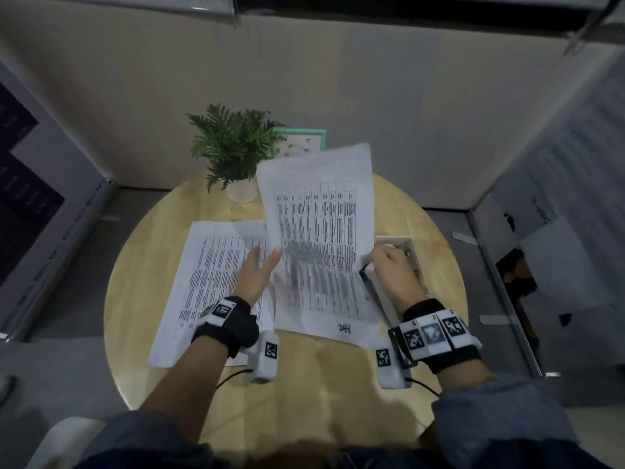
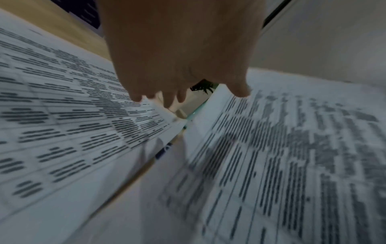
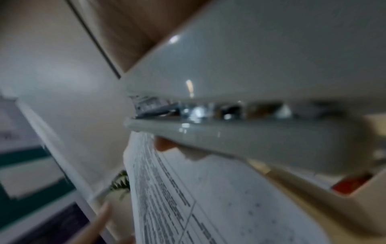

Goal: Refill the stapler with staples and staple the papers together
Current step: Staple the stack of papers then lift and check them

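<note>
Stapler (image 3: pixel 261 92) in my right hand (image 1: pixel 394 272) grip at 3 o'clock, clamped w/ raised printed sheet (image 1: pixel 318 211); left hand (image 1: pixel 255 275), fingers apart, steadies its edge, prob. to align w/ papers (image 1: pixel 209 265) flat on table (image 1: pixel 142 252).

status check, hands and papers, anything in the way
Left hand open, fingers against lifted sheet. Right hand gripping stapler at sheet's edge. Second sheet flat on table. Nothing blocking.

Papers (image 1: pixel 209 275) lay left on the worktop (image 1: pixel 135 265); a plant (image 1: pixel 233 147) stood behind; a stapler (image 1: pixel 368 272) was right.
</note>
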Action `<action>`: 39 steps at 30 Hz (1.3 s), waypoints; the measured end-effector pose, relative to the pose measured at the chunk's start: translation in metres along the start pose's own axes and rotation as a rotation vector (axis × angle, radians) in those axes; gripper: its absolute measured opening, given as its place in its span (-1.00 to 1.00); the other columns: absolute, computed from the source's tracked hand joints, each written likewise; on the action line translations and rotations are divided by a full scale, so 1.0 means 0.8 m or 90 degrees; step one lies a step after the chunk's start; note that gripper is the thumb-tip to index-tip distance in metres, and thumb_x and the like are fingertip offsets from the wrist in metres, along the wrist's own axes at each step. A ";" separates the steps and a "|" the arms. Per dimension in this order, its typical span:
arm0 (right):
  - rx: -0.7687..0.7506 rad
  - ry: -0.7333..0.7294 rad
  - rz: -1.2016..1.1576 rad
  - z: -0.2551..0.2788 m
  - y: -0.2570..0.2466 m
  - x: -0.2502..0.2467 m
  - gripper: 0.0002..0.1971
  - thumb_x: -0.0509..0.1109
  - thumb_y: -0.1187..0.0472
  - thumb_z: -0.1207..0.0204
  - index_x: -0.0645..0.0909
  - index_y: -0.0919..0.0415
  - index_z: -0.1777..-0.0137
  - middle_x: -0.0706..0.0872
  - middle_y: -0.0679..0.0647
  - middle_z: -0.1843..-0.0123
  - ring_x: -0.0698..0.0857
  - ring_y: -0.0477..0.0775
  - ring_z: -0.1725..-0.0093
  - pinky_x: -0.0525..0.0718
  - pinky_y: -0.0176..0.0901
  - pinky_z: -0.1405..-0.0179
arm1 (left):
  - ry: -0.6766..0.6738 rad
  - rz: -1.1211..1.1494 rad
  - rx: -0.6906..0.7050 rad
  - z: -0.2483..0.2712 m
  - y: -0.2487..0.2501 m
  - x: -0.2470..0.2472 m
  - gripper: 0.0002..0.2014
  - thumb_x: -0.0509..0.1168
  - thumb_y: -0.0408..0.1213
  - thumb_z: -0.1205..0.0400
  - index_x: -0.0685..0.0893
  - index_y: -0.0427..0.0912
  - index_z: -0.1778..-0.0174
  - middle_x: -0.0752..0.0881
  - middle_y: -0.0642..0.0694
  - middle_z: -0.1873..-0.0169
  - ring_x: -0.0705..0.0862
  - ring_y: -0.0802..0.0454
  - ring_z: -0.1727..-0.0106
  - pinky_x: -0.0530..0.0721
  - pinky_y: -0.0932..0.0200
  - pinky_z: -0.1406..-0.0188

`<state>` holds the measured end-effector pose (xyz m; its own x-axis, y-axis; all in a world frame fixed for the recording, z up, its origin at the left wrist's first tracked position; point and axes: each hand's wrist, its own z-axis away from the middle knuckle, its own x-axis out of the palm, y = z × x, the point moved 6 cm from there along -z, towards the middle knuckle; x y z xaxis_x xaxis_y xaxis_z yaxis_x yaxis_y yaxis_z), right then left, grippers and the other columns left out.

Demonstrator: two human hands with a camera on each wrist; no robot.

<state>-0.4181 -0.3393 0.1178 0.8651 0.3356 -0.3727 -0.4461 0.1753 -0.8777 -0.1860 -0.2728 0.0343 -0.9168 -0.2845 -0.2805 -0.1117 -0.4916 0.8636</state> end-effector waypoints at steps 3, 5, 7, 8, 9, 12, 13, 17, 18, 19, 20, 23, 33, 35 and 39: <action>0.058 -0.020 -0.175 0.011 -0.003 -0.009 -0.73 0.13 0.29 -0.59 0.53 0.29 0.31 0.59 0.12 0.51 0.58 0.07 0.56 0.65 -0.14 0.55 | -0.086 0.096 0.004 0.005 0.013 0.008 -0.21 0.31 0.29 -0.43 0.39 -0.10 -0.50 0.49 -0.07 -0.47 0.44 -0.02 -0.49 0.26 -0.20 -0.57; 0.062 -0.030 -0.196 0.009 0.002 -0.015 -0.76 0.17 0.25 -0.57 0.53 0.30 0.30 0.59 0.10 0.56 0.59 0.07 0.60 0.66 -0.07 0.48 | -0.091 0.125 0.001 0.009 0.016 0.002 -0.34 0.43 0.25 -0.31 0.65 -0.09 -0.22 0.71 -0.06 -0.22 0.63 -0.05 -0.31 0.38 -0.27 -0.50; 0.045 -0.013 -0.155 0.003 0.011 -0.022 -0.77 0.19 0.16 -0.51 0.57 0.27 0.27 0.64 0.20 0.38 0.63 0.16 0.37 0.62 0.07 0.19 | -0.055 0.124 0.049 0.013 0.025 -0.011 -0.67 0.42 0.02 -0.43 0.73 -0.10 -0.01 0.80 -0.09 -0.02 0.73 -0.09 -0.14 0.51 -0.26 -0.40; 0.040 -0.003 -0.123 0.002 0.016 -0.025 -0.74 0.17 0.11 -0.51 0.57 0.25 0.28 0.64 0.25 0.29 0.63 0.21 0.25 0.57 0.11 0.09 | -0.035 0.112 0.088 0.016 0.034 -0.019 -0.77 0.39 -0.11 -0.52 0.73 -0.13 -0.01 0.81 -0.12 0.00 0.75 -0.13 -0.11 0.57 -0.23 -0.35; 0.042 0.014 -0.098 0.001 0.020 -0.029 -0.67 0.14 0.03 -0.52 0.57 0.26 0.26 0.65 0.30 0.23 0.62 0.27 0.19 0.57 0.16 0.04 | -0.018 0.088 0.132 0.021 0.046 -0.028 -0.81 0.35 -0.22 -0.58 0.73 -0.18 -0.05 0.80 -0.14 0.00 0.76 -0.14 -0.10 0.62 -0.19 -0.29; 0.040 0.076 -0.052 -0.001 0.032 -0.038 -0.48 0.08 -0.17 -0.56 0.57 0.31 0.22 0.65 0.35 0.26 0.62 0.24 0.22 0.61 0.20 0.06 | 0.030 0.027 0.245 0.037 0.082 -0.056 -0.74 0.31 -0.30 -0.62 0.69 -0.33 -0.18 0.79 -0.17 0.01 0.75 -0.15 -0.06 0.67 -0.10 -0.16; 0.024 0.094 -0.041 -0.003 0.034 -0.041 -0.42 0.06 -0.24 -0.56 0.55 0.31 0.24 0.65 0.38 0.30 0.61 0.22 0.26 0.60 0.22 0.13 | 0.044 0.029 0.257 0.039 0.088 -0.066 -0.73 0.32 -0.28 -0.62 0.69 -0.34 -0.18 0.79 -0.17 0.01 0.74 -0.15 -0.08 0.66 -0.09 -0.16; -0.073 0.090 0.093 -0.001 0.031 -0.034 -0.28 -0.05 -0.28 -0.61 0.66 0.32 0.27 0.73 0.27 0.33 0.66 0.22 0.29 0.59 0.14 0.17 | 0.079 0.053 0.270 0.051 0.103 -0.091 -0.60 0.39 -0.07 -0.56 0.68 -0.23 -0.22 0.78 -0.09 -0.10 0.70 -0.09 -0.24 0.59 -0.09 -0.33; -0.089 0.083 0.112 -0.001 0.028 -0.030 -0.34 -0.04 -0.18 -0.67 0.63 0.28 0.36 0.69 0.21 0.39 0.63 0.18 0.31 0.56 0.09 0.16 | 0.081 0.053 0.272 0.053 0.105 -0.092 -0.64 0.40 -0.05 -0.55 0.70 -0.15 -0.19 0.79 0.01 -0.07 0.71 -0.02 -0.22 0.59 -0.05 -0.33; -0.103 0.067 0.110 0.000 0.024 -0.026 -0.38 -0.03 -0.11 -0.70 0.58 0.23 0.44 0.63 0.16 0.46 0.61 0.15 0.34 0.54 0.07 0.17 | 0.079 0.054 0.280 0.056 0.109 -0.092 -0.75 0.39 -0.10 -0.56 0.72 -0.05 -0.12 0.81 0.12 0.01 0.73 0.07 -0.17 0.61 0.03 -0.30; -0.107 0.049 0.106 -0.001 0.022 -0.019 -0.40 -0.03 -0.08 -0.71 0.55 0.21 0.45 0.61 0.15 0.48 0.60 0.14 0.36 0.53 0.07 0.16 | 0.076 0.045 0.287 0.061 0.114 -0.089 -0.85 0.37 -0.16 -0.58 0.72 0.04 -0.05 0.82 0.23 0.11 0.75 0.19 -0.10 0.64 0.13 -0.23; -0.127 0.011 0.114 -0.002 0.016 -0.002 -0.41 -0.03 -0.08 -0.70 0.70 0.28 0.23 0.74 0.19 0.24 0.67 0.13 0.15 0.55 0.00 -0.01 | 0.075 0.035 0.303 0.067 0.123 -0.083 -0.87 0.34 -0.26 -0.60 0.69 0.09 0.03 0.79 0.42 0.24 0.74 0.42 0.09 0.67 0.39 -0.03; -0.129 -0.064 0.093 0.006 0.016 0.015 -0.43 -0.06 -0.01 -0.73 0.65 0.17 0.33 0.67 0.01 0.50 0.60 -0.26 0.44 0.47 -0.41 0.35 | 0.097 0.018 0.285 0.064 0.127 -0.081 -0.81 0.38 -0.18 -0.58 0.73 0.02 -0.10 0.81 0.20 0.08 0.77 0.14 -0.08 0.65 -0.09 -0.28; -0.126 -0.057 0.074 0.005 0.018 0.017 -0.46 -0.07 0.01 -0.74 0.71 0.20 0.15 0.76 0.17 0.25 0.66 -0.14 0.26 0.49 -0.63 0.29 | 0.097 0.013 0.281 0.062 0.128 -0.081 -0.78 0.38 -0.14 -0.58 0.72 0.01 -0.13 0.81 0.11 0.01 0.76 0.09 -0.12 0.63 -0.15 -0.31; -0.145 -0.045 0.076 -0.003 0.027 0.026 -0.46 -0.10 -0.03 -0.72 0.59 0.37 0.00 0.72 0.25 0.00 0.66 0.10 -0.02 0.54 -0.21 -0.08 | 0.089 0.003 0.297 0.063 0.134 -0.076 -0.76 0.36 -0.10 -0.58 0.70 0.03 -0.17 0.79 0.05 -0.08 0.73 0.07 -0.18 0.60 -0.17 -0.34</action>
<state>-0.4096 -0.3308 0.0902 0.7878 0.4068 -0.4625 -0.4738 -0.0795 -0.8770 -0.1616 -0.2669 0.1648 -0.8608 -0.4099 -0.3018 -0.2969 -0.0773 0.9518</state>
